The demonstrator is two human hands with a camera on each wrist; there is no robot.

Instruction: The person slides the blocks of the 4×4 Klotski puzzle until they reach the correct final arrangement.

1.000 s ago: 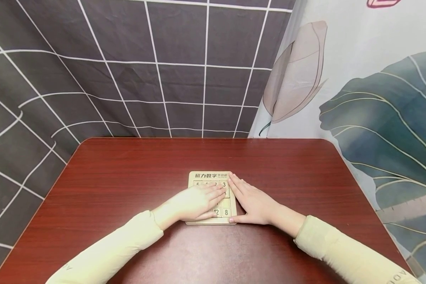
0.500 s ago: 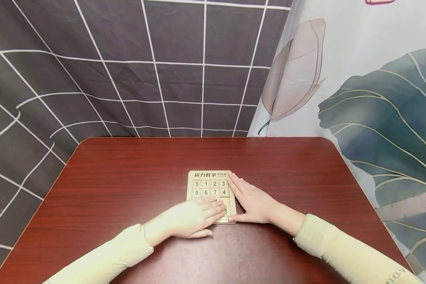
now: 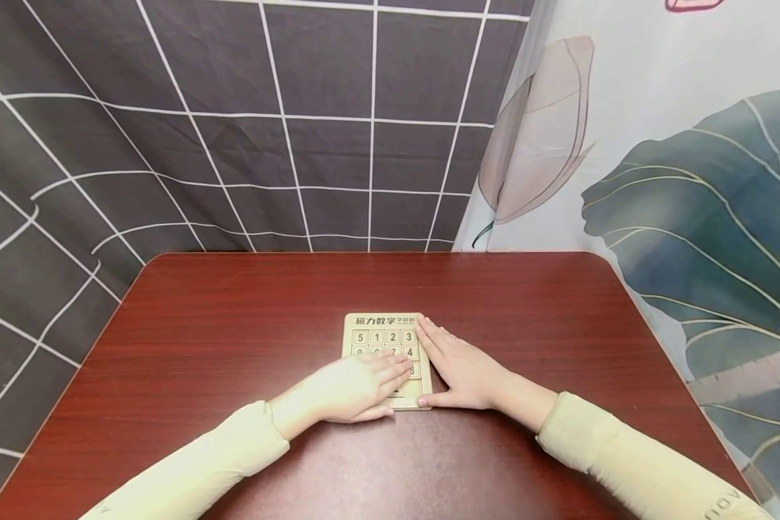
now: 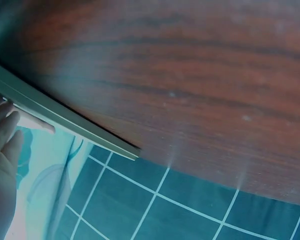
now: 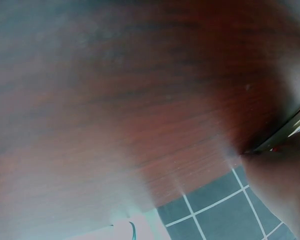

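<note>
A pale number sliding puzzle (image 3: pixel 386 321) lies flat on the table, its top row reading 5, 1, 2, 3. Over its lower left part my left hand (image 3: pixel 354 386) stretches out straight, with the fingertips at the tile 8 (image 3: pixel 412 371) in the third row, under the 4. Below the 8 the bottom right space of the frame shows bare. My right hand (image 3: pixel 464 368) rests along the puzzle's right side, fingers straight at the upper corner and thumb at the lower one. The left hand covers several tiles. In the left wrist view the puzzle's edge (image 4: pixel 80 122) shows beside fingers.
The dark red wooden table (image 3: pixel 234 310) extends on all sides of the puzzle. A dark grey curtain with white grid lines (image 3: pixel 325 152) hangs behind it. At the right hangs a white curtain with leaf prints (image 3: pixel 702 217).
My left hand moved down the puzzle, then back up a little. The tile 8 slid up from the bottom row into the third row. My right hand stayed in place.
</note>
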